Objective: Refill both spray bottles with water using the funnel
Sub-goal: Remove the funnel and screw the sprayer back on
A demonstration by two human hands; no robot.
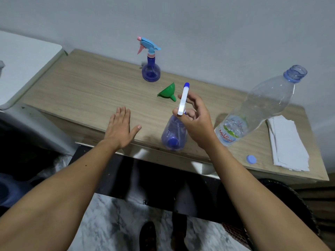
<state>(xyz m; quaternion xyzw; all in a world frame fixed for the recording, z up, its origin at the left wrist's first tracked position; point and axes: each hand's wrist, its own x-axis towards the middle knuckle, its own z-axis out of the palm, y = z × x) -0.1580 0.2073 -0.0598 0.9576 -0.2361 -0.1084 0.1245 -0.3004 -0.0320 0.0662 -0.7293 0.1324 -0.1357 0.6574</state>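
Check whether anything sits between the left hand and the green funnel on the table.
Nothing visible does. The left hand hovers open over the table's near edge, and bare wood runs from it to the green funnel lying on its side. The near spray bottle, under the right hand, stands right of that path.

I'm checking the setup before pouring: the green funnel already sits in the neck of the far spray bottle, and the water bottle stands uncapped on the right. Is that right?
Not quite. In the head view the funnel lies on its side on the table, apart from the far spray bottle, which still wears its sprayer head. The rest holds: the water bottle stands uncapped on the right.
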